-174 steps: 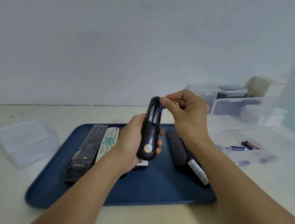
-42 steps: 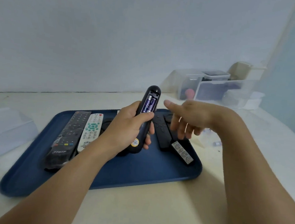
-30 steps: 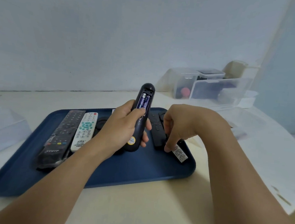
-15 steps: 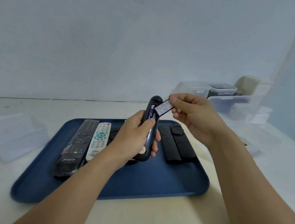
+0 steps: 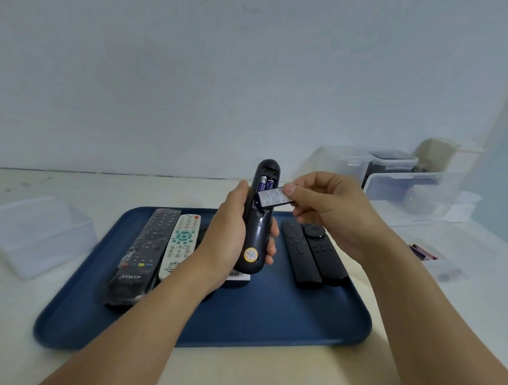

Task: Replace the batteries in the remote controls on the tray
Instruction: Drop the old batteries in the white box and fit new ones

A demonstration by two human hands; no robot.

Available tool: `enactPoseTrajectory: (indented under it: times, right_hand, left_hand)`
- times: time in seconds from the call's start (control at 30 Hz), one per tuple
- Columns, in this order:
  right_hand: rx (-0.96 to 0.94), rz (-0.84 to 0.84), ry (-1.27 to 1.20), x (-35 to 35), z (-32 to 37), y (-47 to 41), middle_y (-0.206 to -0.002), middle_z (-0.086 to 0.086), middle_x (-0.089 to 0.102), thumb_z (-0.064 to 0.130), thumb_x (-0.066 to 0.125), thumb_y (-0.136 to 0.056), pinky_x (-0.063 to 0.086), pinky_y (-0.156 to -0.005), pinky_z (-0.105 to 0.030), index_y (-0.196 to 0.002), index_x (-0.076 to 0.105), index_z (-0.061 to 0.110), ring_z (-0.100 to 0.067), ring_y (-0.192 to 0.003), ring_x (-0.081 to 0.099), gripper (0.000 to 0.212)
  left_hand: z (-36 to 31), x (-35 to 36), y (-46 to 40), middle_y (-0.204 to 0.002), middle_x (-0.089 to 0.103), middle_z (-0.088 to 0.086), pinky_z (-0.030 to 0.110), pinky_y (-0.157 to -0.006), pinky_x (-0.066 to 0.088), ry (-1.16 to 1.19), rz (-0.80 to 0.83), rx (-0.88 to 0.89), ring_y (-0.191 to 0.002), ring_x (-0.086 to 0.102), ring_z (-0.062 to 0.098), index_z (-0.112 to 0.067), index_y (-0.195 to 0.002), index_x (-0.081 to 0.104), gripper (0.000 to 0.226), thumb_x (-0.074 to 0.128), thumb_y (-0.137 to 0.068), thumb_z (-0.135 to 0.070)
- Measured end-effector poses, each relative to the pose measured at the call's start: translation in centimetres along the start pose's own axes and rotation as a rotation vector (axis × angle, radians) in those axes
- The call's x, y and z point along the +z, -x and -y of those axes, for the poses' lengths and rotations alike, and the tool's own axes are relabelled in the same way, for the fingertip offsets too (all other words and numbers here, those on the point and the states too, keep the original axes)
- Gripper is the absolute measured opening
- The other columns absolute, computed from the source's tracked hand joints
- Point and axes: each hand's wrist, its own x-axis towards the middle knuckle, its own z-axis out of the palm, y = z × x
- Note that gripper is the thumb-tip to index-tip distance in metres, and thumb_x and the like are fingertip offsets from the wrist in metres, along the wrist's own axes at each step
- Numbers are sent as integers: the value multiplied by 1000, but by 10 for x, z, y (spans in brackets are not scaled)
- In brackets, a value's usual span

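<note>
Left hand [image 5: 228,236] grips one black remote [image 5: 256,223], two batteries [image 5: 265,183] showing; right hand [image 5: 327,207] pinches its cover [image 5: 273,197].

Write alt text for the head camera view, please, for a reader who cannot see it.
The left hand holds a black remote upright with its battery bay open and two batteries inside, while the right hand pinches the cover at the bay. Below, a blue tray carries four more remotes.
</note>
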Motion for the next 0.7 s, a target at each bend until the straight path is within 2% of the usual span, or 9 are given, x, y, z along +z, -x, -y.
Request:
enactPoseTrajectory:
  times: [0.1, 0.17, 0.27, 0.37, 0.43, 0.5, 0.57, 0.63, 0.7]
  right_hand:
    - [53, 76, 174, -2, -2, 2, -65, -5, 66, 22, 75, -87, 48, -47, -20, -81, 66, 6, -14, -53, 58, 19]
    - [118, 207, 291, -4, 0, 5, -63, -8, 65, 28, 70, -91, 43, -44, -20, -76, 63, 7, -15, -49, 55, 26]
    - [194, 393, 168, 5, 1, 9, -64, -7, 64, 27, 56, -100, 35, -41, -16, -77, 60, 7, -10, -46, 48, 30]
    - [233, 348, -203, 16, 0, 6, -64, -6, 60, 23, 50, -103, 30, -37, -13, -81, 56, 7, -6, -45, 42, 28]
    - [251, 307, -293, 22, -1, 5, -65, -7, 60, 23, 50, -103, 30, -37, -13, -82, 57, 6, -6, -45, 40, 28]
    - [249, 277, -307, 23, -2, 5, -64, -7, 61, 23, 51, -103, 31, -41, -16, -80, 56, 5, -7, -44, 40, 30]
    - [236, 275, -281, 23, -2, 6, -58, -5, 59, 25, 51, -103, 32, -48, -22, -80, 56, 2, -9, -42, 37, 33]
    - [223, 273, -242, 22, -1, 7, -56, -7, 55, 27, 52, -102, 36, -45, -21, -84, 57, 0, -12, -44, 33, 33]
    - [195, 257, -183, 20, 0, 7, -60, -12, 58, 30, 55, -101, 35, -39, -17, -78, 58, -1, -13, -42, 37, 38]
  left_hand:
    - [1, -1, -3, -71, 59, 14, 31, -47, 49, -40, -49, 17, -48, 53, 26, -7, -95, 59, 52, 28, -107, -46]
    - [0, -2, -3, -70, 60, 15, 31, -46, 49, -59, -92, 23, -48, 53, 26, -5, -94, 59, 51, 30, -107, -44]
    - [1, -2, -4, -65, 61, 15, 31, -47, 51, -119, -117, 51, -49, 54, 24, -3, -94, 60, 54, 28, -107, -45]
    - [2, 0, -6, -69, 61, 7, 35, -51, 50, -133, -53, 117, -53, 53, 26, -4, -107, 55, 50, 35, -104, -50]
    - [2, 1, -4, -70, 56, 2, 35, -52, 50, -163, -43, 167, -56, 55, 25, -7, -109, 50, 34, 43, -106, -41]
    - [3, 2, -2, -72, 56, 2, 38, -52, 51, -208, -35, 205, -59, 60, 22, -8, -110, 50, 19, 51, -105, -27]
    - [5, 1, -1, -73, 63, 1, 41, -57, 54, -267, -19, 227, -65, 62, 24, -11, -114, 51, 14, 55, -104, -21]
    - [6, 0, -1, -72, 67, -2, 42, -60, 55, -305, -6, 244, -69, 64, 26, -15, -116, 51, 15, 56, -104, -21]
    - [5, -2, 0, -72, 65, -1, 39, -58, 55, -371, 7, 271, -65, 64, 26, -18, -114, 51, 13, 56, -104, -24]
